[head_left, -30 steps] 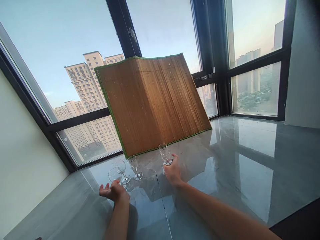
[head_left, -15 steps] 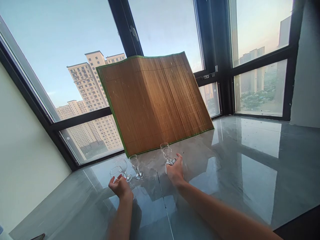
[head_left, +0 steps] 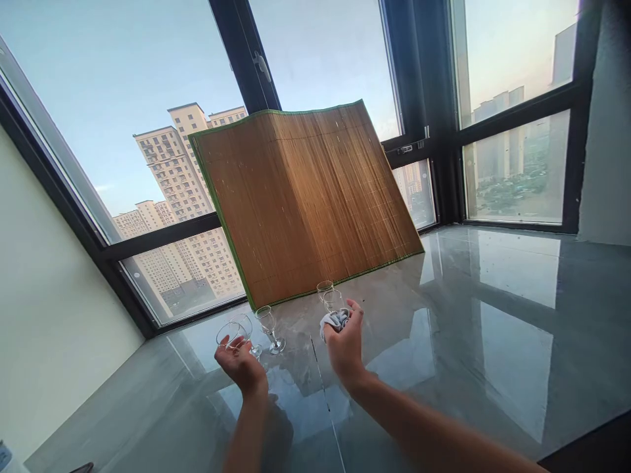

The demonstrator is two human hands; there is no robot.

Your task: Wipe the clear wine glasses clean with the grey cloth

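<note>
My left hand (head_left: 243, 365) grips a small stemmed glass (head_left: 227, 334) and holds it tilted just above the glossy grey stone sill (head_left: 468, 341). My right hand (head_left: 346, 345) is closed round a crumpled white cloth (head_left: 334, 321), raised a little off the sill. Two more stemmed glasses (head_left: 269, 326) stand upright behind my left hand. Another pair of glasses (head_left: 328, 297) stands just beyond my right hand's fingertips, in front of the mat.
A brown bamboo mat with a green edge (head_left: 305, 203) leans against the dark window frame behind the glasses. Tall windows (head_left: 123, 98) wrap round the sill and show high-rise buildings. A cream wall (head_left: 44, 315) bounds the left side.
My left hand closed on the nearest glass and lifted it off the sill. My right hand rose with the cloth bunched in it.
</note>
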